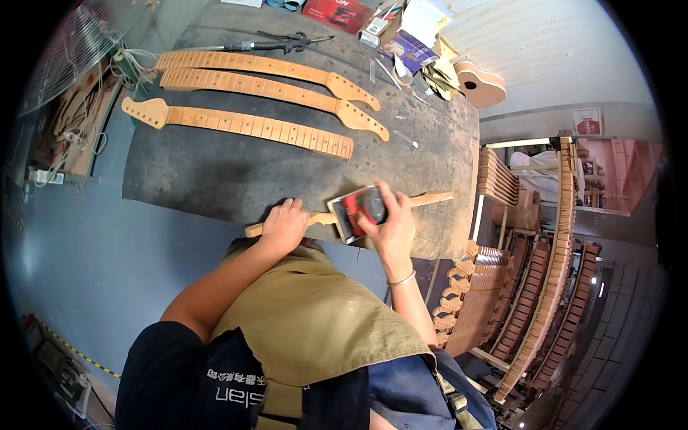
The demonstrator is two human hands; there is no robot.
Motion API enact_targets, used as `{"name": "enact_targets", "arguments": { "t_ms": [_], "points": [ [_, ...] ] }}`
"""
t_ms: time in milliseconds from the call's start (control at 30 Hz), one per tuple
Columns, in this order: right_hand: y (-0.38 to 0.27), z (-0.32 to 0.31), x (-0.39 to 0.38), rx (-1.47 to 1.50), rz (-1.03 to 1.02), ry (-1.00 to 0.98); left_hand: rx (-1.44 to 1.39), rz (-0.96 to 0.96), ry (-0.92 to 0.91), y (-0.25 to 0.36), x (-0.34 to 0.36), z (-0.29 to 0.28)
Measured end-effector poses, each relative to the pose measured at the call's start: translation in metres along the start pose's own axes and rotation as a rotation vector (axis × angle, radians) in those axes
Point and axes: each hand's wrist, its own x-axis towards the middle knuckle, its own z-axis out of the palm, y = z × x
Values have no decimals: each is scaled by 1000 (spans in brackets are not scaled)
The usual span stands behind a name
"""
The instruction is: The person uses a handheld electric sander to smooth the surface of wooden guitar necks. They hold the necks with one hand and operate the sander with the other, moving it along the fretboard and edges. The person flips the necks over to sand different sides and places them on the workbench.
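A pale wooden guitar neck (433, 196) lies on edge or tilted along the front edge of the dark workbench. My left hand (285, 223) is closed around it near its left end, which juts out past the fingers. In my right hand (393, 228) is a red and black power sander (351, 209) with a flat, square pad. The pad sits against the middle of the neck, and my fingers wrap over the black top. Farther back on the bench, three more guitar necks with fretted fingerboards lie side by side: one (244, 64) rearmost, one (258, 89) between, one (251, 123) nearest.
Behind the necks lies a black air blow gun (287, 43). Boxes (337, 14) and paper scraps crowd the bench's back right. A guitar body (479, 83) stands beyond the corner. Racks of several necks (476, 287) stand at right; a fan (72, 57) is at far left.
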Motion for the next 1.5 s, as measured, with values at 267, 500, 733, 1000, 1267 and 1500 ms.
{"name": "enact_targets", "arguments": {
  "t_ms": [267, 500, 733, 1000, 1267, 1500],
  "points": [
    [105, -23, 32, -240, 141, 101, 17, -43, -103, 5, 1, -5],
    [174, -49, 79, -448, 202, 47, -3, -30, -75, 10, 1, -7],
    [-3, -8, 53, -184, 22, -233, -12, -61, -86, 4, 3, -3],
    [40, -17, 39, -220, 118, -105, -23, -48, -92, 4, 3, -3],
    [145, -45, 46, -366, 257, 87, -55, -18, -129, 3, 7, -8],
    [0, 11, -24, 24, 42, 117, -48, -31, -158, -3, 6, -9]
  ]
}}
